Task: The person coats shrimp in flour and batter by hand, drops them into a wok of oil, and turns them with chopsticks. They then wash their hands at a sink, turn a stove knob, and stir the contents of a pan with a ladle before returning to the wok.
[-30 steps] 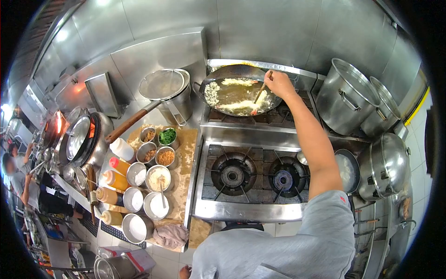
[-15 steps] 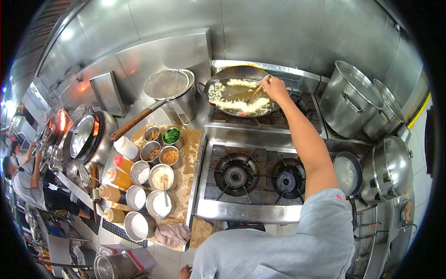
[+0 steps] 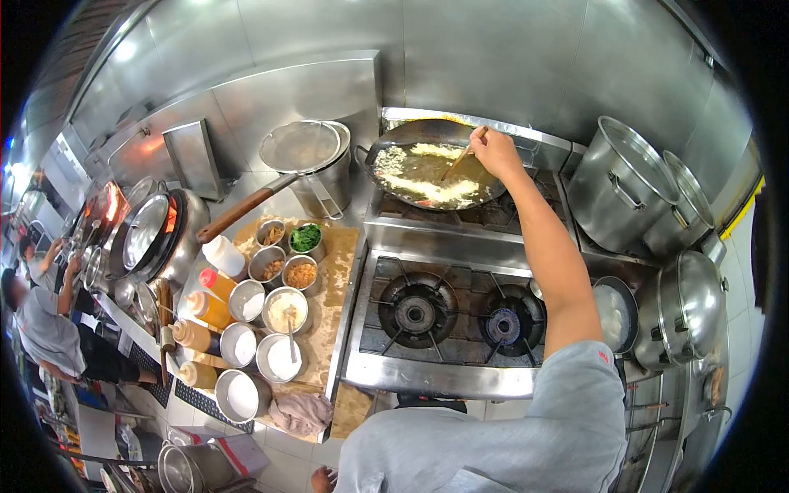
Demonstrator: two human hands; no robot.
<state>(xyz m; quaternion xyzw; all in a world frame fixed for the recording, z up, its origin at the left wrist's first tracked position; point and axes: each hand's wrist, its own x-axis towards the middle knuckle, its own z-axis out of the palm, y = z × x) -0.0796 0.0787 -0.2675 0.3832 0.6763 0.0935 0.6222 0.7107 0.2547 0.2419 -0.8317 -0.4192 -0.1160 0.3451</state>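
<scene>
My right hand [image 3: 496, 154] is closed around wooden chopsticks [image 3: 456, 166] above the wok at the back burner. Their tips dip into the oil. The dark wok [image 3: 431, 131] holds yellowish oil with two long strips of pale frying batter [image 3: 427, 191] and loose white crumbs at the left. A little red shows in the front strip. Down by my side, at the bottom edge, my left hand [image 3: 324, 478] shows only in part. Its fingers look slightly apart and nothing is seen in them; the rest is hidden by my shirt.
Two front burners [image 3: 417, 314] lie below the wok. On the left counter stand squeeze bottles [image 3: 205, 308], several metal cups [image 3: 279, 358] of ingredients, and a long-handled strainer [image 3: 301, 148] over a pot. Stockpots [image 3: 622, 185] and a small pan [image 3: 612, 312] stand right. Co-workers [image 3: 49, 324] are far left.
My right hand has risen slightly and the chopsticks now stand steeper, their tips nearer the gap between the batter strips. The view has shifted slightly.
</scene>
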